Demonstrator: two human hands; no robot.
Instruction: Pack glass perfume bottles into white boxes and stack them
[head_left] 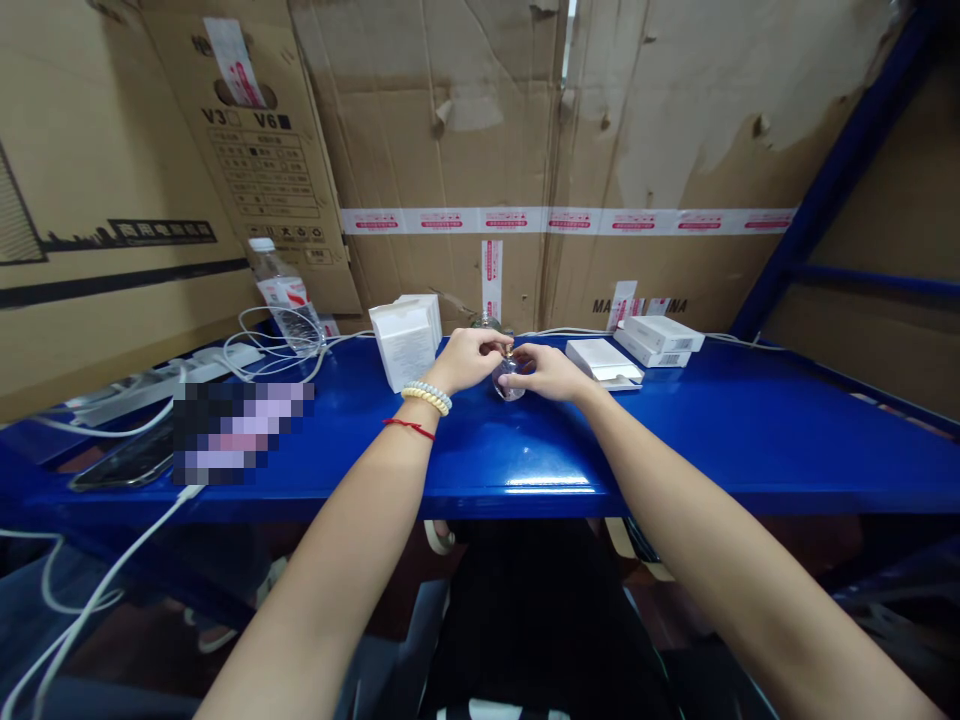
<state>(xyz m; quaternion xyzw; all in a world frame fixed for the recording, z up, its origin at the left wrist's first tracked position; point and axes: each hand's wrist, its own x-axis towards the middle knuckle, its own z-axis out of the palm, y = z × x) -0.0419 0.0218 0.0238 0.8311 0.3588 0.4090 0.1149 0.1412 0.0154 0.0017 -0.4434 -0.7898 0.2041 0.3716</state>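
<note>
On the glossy blue metal table point(750, 430), upright white cardboard boxes point(405, 345) are set near the rear edge, left of its middle; flat white cardboard boxes point(660, 336) are stacked towards the rear right corner. By the right hand point(551, 370) lies a flat white carton point(602, 358). Near the rear edge's middle, a small rounded clear glass bottle point(510, 388) is gripped by that hand, its gold-coloured neck apparently pinched by the left hand point(472, 358). The bottle is already stood out; work at its neck seems unfinished, though whether anything is fastened cannot be told.
</note>
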